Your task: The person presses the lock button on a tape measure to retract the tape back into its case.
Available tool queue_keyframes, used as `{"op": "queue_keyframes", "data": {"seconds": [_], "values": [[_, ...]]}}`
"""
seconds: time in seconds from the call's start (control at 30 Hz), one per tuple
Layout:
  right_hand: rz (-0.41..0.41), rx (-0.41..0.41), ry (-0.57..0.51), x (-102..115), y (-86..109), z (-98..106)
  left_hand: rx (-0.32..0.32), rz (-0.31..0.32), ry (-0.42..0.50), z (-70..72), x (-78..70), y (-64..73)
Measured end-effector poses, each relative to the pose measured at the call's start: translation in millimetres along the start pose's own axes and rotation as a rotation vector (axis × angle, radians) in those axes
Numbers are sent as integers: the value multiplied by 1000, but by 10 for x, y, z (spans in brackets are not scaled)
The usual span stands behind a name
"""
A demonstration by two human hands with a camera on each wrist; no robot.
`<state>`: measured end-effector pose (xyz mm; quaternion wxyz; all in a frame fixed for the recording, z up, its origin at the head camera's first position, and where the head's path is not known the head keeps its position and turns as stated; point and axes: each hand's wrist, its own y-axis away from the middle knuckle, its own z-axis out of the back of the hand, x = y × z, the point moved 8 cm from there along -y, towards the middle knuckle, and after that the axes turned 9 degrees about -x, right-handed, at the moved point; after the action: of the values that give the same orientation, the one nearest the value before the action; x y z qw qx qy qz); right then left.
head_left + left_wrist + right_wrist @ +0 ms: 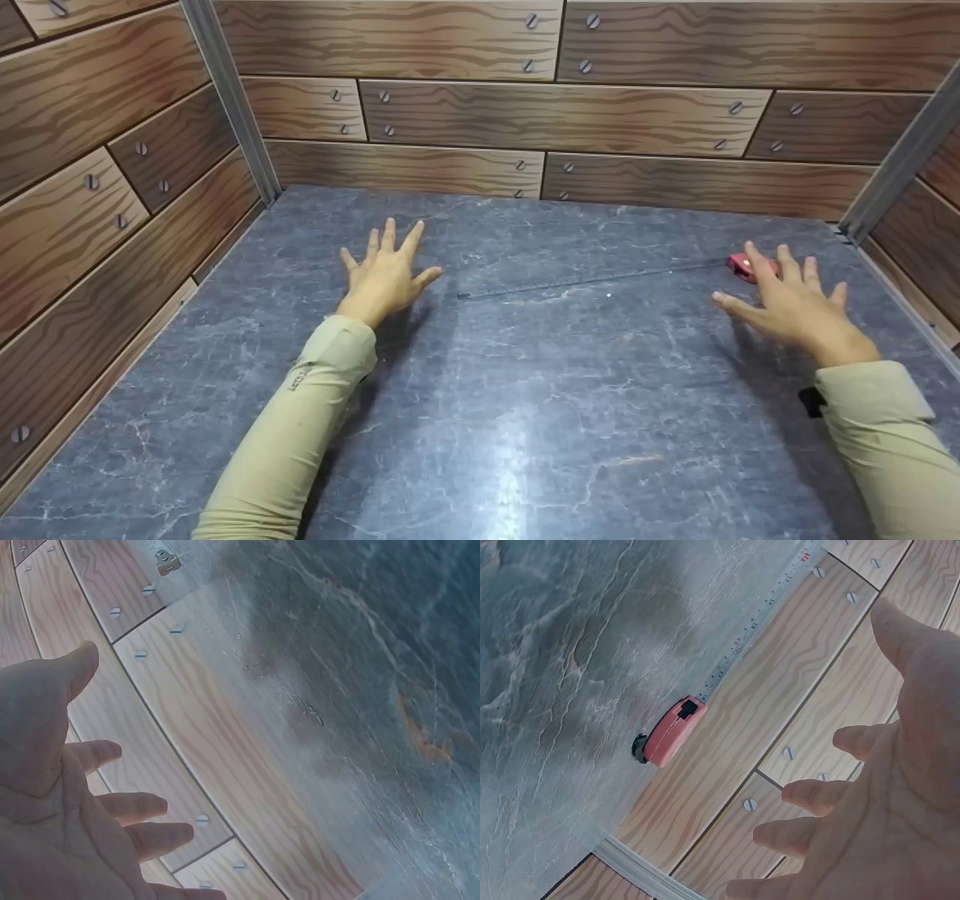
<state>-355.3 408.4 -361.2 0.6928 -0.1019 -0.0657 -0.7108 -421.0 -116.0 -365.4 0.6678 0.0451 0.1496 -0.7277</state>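
A red tape measure [742, 267] lies on the dark marbled tabletop at the right, its blade [585, 282] drawn out in a long line toward the left. The blade's end [463, 295] lies a little to the right of my left hand [384, 279], whose fingers are spread and hold nothing. My right hand [799, 304] is spread too, over the near side of the tape measure and partly covering it in the head view. In the right wrist view, the red case [676, 731] is apart from the fingers, and printed numbers run along the blade [754, 626].
Wood-patterned panels [450, 112] with printed screws wall the back and both sides. Grey metal posts [232, 97] stand at the back corners. The marbled tabletop [480, 420] spreads between the arms, with light glaring off its near part.
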Motion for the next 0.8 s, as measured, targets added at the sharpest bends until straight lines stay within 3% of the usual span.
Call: {"op": "queue_keyframes", "data": {"seconds": [0.8], "values": [[1, 34, -24, -240, -200, -4, -23, -56, -5, -36, -130, -13]]}}
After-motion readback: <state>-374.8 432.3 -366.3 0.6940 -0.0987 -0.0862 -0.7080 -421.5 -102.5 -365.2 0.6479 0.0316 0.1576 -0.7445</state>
